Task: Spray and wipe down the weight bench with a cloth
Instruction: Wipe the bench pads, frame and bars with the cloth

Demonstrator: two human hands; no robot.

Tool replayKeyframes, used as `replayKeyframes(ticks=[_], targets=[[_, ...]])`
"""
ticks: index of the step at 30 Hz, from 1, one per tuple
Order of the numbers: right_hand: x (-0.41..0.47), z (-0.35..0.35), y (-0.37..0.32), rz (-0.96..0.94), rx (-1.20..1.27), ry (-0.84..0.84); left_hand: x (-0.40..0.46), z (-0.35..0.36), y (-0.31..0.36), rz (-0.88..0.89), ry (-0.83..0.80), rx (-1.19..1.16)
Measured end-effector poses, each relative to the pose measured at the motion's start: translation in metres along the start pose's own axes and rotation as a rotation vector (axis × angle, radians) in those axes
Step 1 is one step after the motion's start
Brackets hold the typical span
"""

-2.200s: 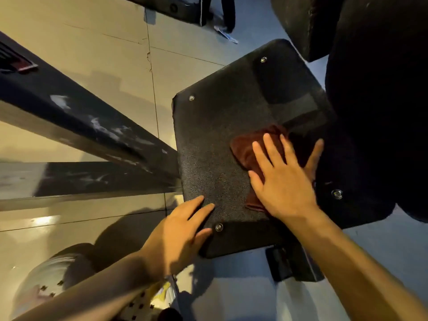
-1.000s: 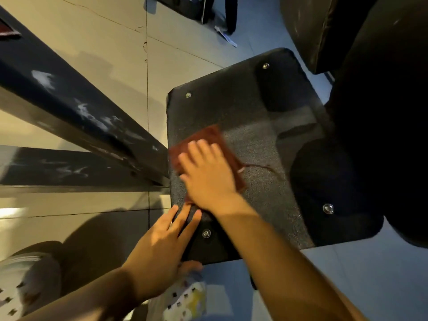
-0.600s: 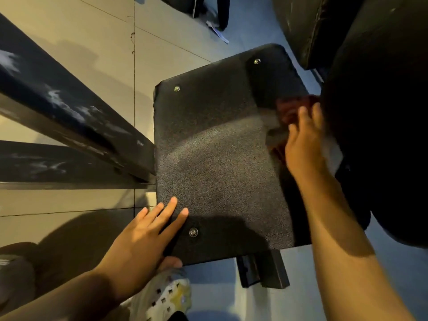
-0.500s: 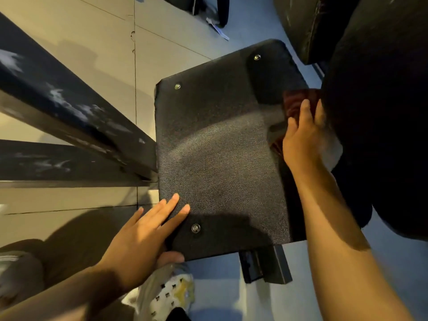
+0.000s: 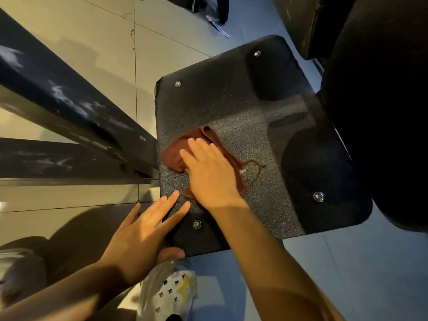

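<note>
Flat: two hands [image 5: 212, 174] [image 5: 141, 237], one cloth [image 5: 176, 154].

Cloth [image 5: 176, 154] on pad [image 5: 266, 135], left side; right hand [image 5: 208, 172] on cloth; left hand [image 5: 143, 232] at pad's near-left corner.

- Floor, left portion: large beige tiles [image 5: 97, 31] with thin dark joints; surface is glossy and reflects light.
- Floor, right and lower portion: blue-grey surface [image 5: 359, 274], matte, evenly lit.
- Dark metal frame beam [image 5: 69, 98] runs diagonally from upper left toward centre; its paint is scuffed with whitish marks.
- Second dark beam [image 5: 58, 158] lies nearly horizontal below the first; the two meet near the centre.
- Dark padded equipment [image 5: 382, 112] fills the right edge, in deep shadow; exact type cannot be determined.
- Dark upright legs [image 5: 220, 8] at the top edge, with a small light-coloured object [image 5: 217, 26] on the floor beside them.
- Lighting: warm, casting soft shadows on the tiles at lower left.
</note>
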State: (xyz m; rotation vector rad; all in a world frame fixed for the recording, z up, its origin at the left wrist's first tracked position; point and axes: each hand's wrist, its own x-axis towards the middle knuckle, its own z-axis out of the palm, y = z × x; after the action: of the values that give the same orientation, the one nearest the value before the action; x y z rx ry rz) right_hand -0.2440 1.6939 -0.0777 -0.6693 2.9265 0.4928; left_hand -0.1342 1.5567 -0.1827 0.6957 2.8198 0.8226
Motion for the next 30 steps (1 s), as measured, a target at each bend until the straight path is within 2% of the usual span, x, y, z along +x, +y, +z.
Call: replayKeyframes(ticks=[4, 6, 8, 10, 12, 17, 20, 22, 25, 28, 30], targets=[[-0.027, -0.046, 0.075, 0.414, 0.087, 0.208, -0.001, 0.003, 0.001, -0.011, 0.025, -0.094], [-0.034, -0.072, 0.103, 0.620, 0.050, 0.247, -0.001, 0.004, 0.000, -0.013, 0.037, -0.140], [-0.034, -0.080, 0.111, 0.745, 0.019, 0.236, -0.001, 0.005, 0.000, -0.006, 0.056, -0.162], [-0.033, -0.071, 0.106, 0.703, -0.073, 0.258, -0.001, 0.006, 0.002, -0.006, 0.060, -0.178], [-0.029, -0.056, 0.093, 0.557, -0.144, 0.244, -0.002, 0.006, 0.003, -0.013, 0.067, -0.174], [0.000, -0.008, 0.011, 0.194, -0.128, 0.111, -0.008, 0.008, 0.009, -0.026, 0.148, -0.068], [0.000, 0.026, -0.041, -0.046, -0.114, -0.026, -0.016, 0.011, 0.002, -0.006, 0.230, 0.015], [-0.007, 0.038, -0.048, -0.082, -0.081, -0.055, -0.023, 0.009, -0.007, -0.044, 0.258, 0.045], [-0.026, 0.036, -0.036, -0.095, -0.031, -0.003, -0.030, 0.007, -0.014, -0.076, 0.309, -0.022], [-0.043, 0.013, 0.009, 0.057, 0.010, 0.112, -0.025, 0.004, -0.010, -0.029, 0.311, -0.079], [-0.053, -0.014, 0.055, 0.237, -0.013, 0.193, -0.022, 0.005, -0.003, 0.022, 0.283, -0.103]])
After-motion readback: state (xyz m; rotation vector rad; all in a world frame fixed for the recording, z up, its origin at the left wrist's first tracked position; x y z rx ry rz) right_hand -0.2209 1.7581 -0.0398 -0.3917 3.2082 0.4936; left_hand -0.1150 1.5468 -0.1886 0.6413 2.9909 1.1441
